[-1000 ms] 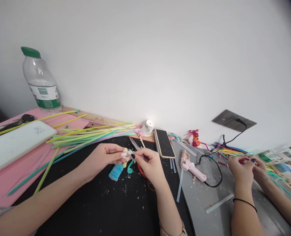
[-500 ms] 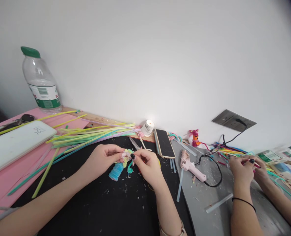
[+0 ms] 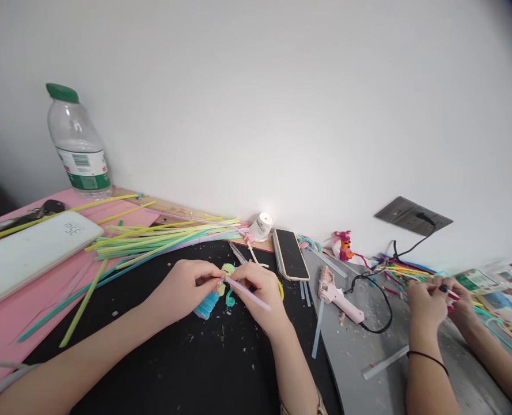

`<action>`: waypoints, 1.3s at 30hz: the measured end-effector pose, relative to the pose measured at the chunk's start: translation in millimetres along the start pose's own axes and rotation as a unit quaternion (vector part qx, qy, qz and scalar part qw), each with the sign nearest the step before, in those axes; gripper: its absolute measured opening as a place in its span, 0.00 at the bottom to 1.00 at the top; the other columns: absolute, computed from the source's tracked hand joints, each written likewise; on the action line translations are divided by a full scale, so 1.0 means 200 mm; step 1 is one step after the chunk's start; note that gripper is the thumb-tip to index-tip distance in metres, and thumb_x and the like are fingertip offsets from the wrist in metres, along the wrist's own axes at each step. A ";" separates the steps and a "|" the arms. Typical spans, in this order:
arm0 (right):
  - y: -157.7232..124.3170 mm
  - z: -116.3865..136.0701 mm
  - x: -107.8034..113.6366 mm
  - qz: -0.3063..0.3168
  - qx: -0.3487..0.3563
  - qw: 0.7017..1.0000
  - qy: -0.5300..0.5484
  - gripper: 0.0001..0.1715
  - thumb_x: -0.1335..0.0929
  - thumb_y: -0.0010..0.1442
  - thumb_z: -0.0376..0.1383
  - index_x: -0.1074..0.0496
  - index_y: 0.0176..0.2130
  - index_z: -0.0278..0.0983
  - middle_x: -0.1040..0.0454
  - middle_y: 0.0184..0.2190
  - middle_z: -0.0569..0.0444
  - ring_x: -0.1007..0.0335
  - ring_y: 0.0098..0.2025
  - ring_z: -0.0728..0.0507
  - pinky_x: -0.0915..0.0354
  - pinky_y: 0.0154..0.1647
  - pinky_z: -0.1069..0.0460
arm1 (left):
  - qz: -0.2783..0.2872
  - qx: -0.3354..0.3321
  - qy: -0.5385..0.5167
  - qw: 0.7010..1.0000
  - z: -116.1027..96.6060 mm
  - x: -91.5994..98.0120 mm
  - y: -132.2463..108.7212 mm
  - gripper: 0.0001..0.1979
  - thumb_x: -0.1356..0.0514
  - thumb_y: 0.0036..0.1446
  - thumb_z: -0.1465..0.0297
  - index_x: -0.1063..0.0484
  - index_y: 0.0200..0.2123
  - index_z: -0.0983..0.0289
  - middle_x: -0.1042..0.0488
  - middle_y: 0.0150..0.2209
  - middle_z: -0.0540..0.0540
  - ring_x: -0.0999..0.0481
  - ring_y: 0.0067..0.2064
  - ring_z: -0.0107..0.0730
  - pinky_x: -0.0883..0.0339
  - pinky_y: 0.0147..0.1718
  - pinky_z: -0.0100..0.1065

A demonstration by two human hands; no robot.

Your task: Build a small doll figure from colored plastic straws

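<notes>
My left hand (image 3: 182,291) is closed, thumb and forefinger pinching the end of a lilac pipe cleaner (image 3: 252,296) beside a small pipe-cleaner figure. The lilac stem stretches across my right hand (image 3: 262,294), whose fingers are also closed at the figure; its fingertips are partly hidden behind the stem. Of the figure I see a pale yellow-green part (image 3: 228,268), a ribbed blue coil (image 3: 206,305) under my left fingers and a teal spiral (image 3: 230,298) between the hands. Just behind my right hand lie scissors (image 3: 237,252), mostly covered by it.
Pipe cleaners (image 3: 165,245) lie behind my hands, near a white power bank (image 3: 44,248) and a bottle (image 3: 80,150). A paper cup (image 3: 263,226), phone (image 3: 291,255) and pink glue gun (image 3: 340,300) sit to the right. A co-worker's hands (image 3: 439,302) work at far right.
The lilac pipe cleaner now points out over my right hand toward me; earlier a pale pink bit showed between my fingertips. The view has shifted slightly.
</notes>
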State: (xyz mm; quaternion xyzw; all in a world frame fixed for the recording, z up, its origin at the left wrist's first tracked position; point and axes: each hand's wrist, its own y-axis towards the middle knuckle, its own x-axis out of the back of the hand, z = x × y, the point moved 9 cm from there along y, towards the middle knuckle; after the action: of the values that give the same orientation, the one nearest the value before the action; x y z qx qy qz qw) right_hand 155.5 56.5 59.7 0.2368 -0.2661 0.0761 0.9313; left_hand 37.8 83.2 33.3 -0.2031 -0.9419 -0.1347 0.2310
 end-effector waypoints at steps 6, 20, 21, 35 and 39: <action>0.00 -0.01 0.00 -0.001 -0.013 1.000 0.009 0.03 0.31 0.58 0.33 0.26 0.31 0.37 0.28 0.29 0.55 0.36 0.29 0.49 0.41 0.31 0.53 | 0.044 -0.074 0.082 0.993 -0.08 -0.04 -0.02 0.11 0.47 0.57 0.73 0.24 0.29 0.63 0.24 0.29 0.53 0.26 0.31 0.32 0.37 0.31 0.29; -0.03 -0.20 -0.10 0.002 -0.199 0.926 0.322 0.15 0.27 0.50 0.41 0.34 0.27 0.36 0.36 0.18 0.62 0.46 0.17 0.54 0.49 0.17 0.58 | 0.045 -0.194 0.081 0.977 -0.18 -0.07 -0.07 0.11 0.48 0.62 0.72 0.24 0.34 0.63 0.23 0.34 0.54 0.25 0.36 0.29 0.35 0.37 0.27; -0.03 -0.20 -0.11 0.003 -0.204 0.920 0.335 0.15 0.27 0.50 0.42 0.34 0.27 0.36 0.36 0.18 0.62 0.46 0.17 0.54 0.48 0.17 0.58 | 0.044 -0.200 0.078 0.976 -0.18 -0.07 -0.08 0.11 0.48 0.62 0.72 0.25 0.34 0.63 0.23 0.35 0.54 0.25 0.36 0.29 0.34 0.37 0.27; -0.06 -0.26 -0.16 -0.040 -0.284 0.853 0.435 0.16 0.25 0.45 0.40 0.34 0.25 0.35 0.33 0.17 0.60 0.44 0.16 0.54 0.44 0.14 0.59 | 0.012 -0.047 -0.085 0.995 -0.08 -0.04 -0.05 0.05 0.41 0.56 0.70 0.28 0.29 0.62 0.22 0.30 0.52 0.23 0.33 0.32 0.31 0.34 0.30; -0.06 -0.27 -0.14 -0.076 -0.271 0.852 0.441 0.17 0.25 0.44 0.39 0.35 0.25 0.36 0.34 0.18 0.60 0.46 0.16 0.55 0.47 0.15 0.58 | -0.006 0.031 -0.209 0.977 -0.01 -0.06 -0.04 0.09 0.39 0.53 0.69 0.30 0.40 0.62 0.20 0.32 0.51 0.21 0.34 0.34 0.28 0.35 0.32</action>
State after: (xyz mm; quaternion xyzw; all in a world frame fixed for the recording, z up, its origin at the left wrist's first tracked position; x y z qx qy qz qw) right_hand 159.9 71.5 -0.4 -0.0645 0.1817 0.0266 0.9809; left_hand 43.9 71.6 27.6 -0.2142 -0.9742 -0.0616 0.0346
